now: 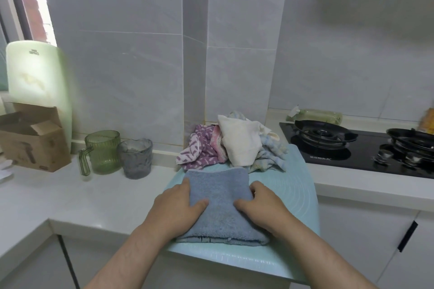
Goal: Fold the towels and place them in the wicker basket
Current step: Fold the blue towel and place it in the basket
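Blue towel (pixel 219 202): folded, flat on mint mat (pixel 293 197), not yet basketed. Heap of unfolded towels (pixel 232 145) at twelve o'clock, just behind, awaiting folding. Wicker basket: not seen. Left hand (pixel 178 206) at nine o'clock edge of towel, right hand (pixel 263 206) at three o'clock; both flattened, fingers spread, thumbs pressed on top, gripping the sides.

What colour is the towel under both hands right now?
The folded towel is a plain greyish blue, seen best in the head view.
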Motion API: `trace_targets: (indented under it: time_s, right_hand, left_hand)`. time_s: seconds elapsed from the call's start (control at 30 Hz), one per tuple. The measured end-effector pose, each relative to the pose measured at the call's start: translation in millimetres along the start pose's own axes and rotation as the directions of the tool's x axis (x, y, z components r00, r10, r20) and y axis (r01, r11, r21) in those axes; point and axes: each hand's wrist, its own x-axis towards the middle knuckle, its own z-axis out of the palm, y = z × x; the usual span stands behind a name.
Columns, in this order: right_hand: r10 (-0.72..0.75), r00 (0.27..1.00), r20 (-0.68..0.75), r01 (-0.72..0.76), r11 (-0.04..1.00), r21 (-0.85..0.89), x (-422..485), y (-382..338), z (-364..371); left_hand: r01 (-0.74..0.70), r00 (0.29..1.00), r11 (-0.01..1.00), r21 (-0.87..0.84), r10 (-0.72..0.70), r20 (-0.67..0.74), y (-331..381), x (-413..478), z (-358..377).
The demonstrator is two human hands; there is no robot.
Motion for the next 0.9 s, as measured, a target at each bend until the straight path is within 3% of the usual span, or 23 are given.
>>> trace_targets:
  time_s: [0.1,0.2,0.27,0.3,0.37,0.43,0.5,0.6,0.67,0.73,0.8,0.9]
  right_hand:
    - [-0.08,0.997,0.003,0.073,0.919,0.387,-2,-1,-8]
    - [-0.282,0.959,-0.006,0.264,0.889,0.375,-4,-7,-31]
    - [-0.4,0.915,0.05,0.358,0.865,0.352,-5,-19,-52]
    - [-0.445,0.892,0.083,0.39,0.849,0.357,-7,-27,-65]
    - [-0.515,0.842,0.16,0.437,0.826,0.357,-11,-44,-91]
    - [-0.55,0.803,0.228,0.458,0.816,0.353,-17,-59,-113]
    - [-0.56,0.786,0.262,0.467,0.816,0.341,-18,-66,-128]
    - [-0.538,0.816,0.211,0.432,0.81,0.397,-11,-59,-139]
    - [-0.477,0.875,0.081,0.38,0.781,0.496,-3,-37,-138]
    - [-0.402,0.915,0.013,0.286,0.672,0.683,5,-4,-123]
    - [-0.362,0.925,0.111,0.092,0.499,0.862,5,22,-94]
    - [-0.334,0.911,0.243,-0.086,0.421,0.903,-2,34,-60]
  left_hand:
    - [0.022,0.998,0.981,-0.191,-0.032,-0.051,-1,-2,-5]
    - [-0.011,0.978,0.941,-0.337,-0.06,-0.201,1,0,-16]
    - [-0.105,0.959,0.93,-0.351,0.001,-0.283,15,5,-38]
    - [-0.154,0.964,0.917,-0.367,0.059,-0.258,23,9,-50]
    - [-0.195,0.98,0.805,-0.56,0.175,-0.09,35,21,-70]
    - [-0.152,0.945,0.662,-0.734,0.315,0.089,39,30,-76]
    - [-0.076,0.909,0.566,-0.821,0.377,0.176,41,31,-75]
    - [-0.001,0.91,0.395,-0.919,0.381,0.163,46,32,-66]
    - [-0.006,0.933,0.292,-0.956,0.345,0.099,50,33,-62]
    - [0.001,0.96,0.181,-0.983,0.277,0.052,52,35,-57]
    - [0.021,0.98,0.05,-0.999,0.195,0.031,53,38,-51]
    - [0.091,0.991,-0.024,-0.996,0.103,0.088,53,42,-36]
